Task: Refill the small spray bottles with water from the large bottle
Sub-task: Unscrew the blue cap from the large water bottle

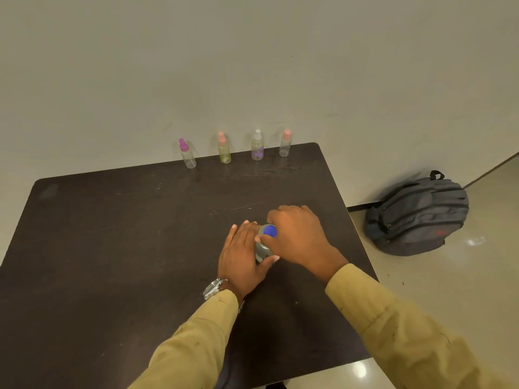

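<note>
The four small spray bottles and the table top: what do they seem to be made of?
Small spray bottles: probably clear plastic, some tinted; the background shows through them. Table top: dark and matt, perhaps laminate or wood; pale scratches mark it, with little gloss.

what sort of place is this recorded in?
Probably a plain indoor room, maybe an office or classroom; hard to say more. Cues: a dark table set against a bare wall, and a backpack lying on a glossy floor.

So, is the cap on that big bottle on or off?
On. The blue cap sits atop the big bottle, gripped by the right hand while the left hand steadies the bottle.
</note>
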